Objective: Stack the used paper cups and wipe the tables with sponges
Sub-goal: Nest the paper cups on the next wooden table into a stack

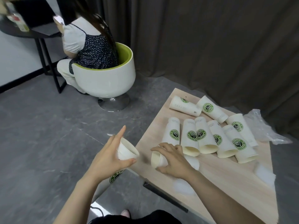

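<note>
Soft, even indoor light – moderately bright, no hard shadows. Faint shadow under the hands (171, 159) on the worktop (226, 175). Mild glare on the chair base (114, 102) and a floor (48, 126) streak at the bottom edge. Wide-angle bending at edges – far-left corner blurred, overall slightly soft, compressed.

The left hand (106, 157) hides most of its cup stack (126, 151); the table (226, 180) runs off the frame's bottom edge.
</note>
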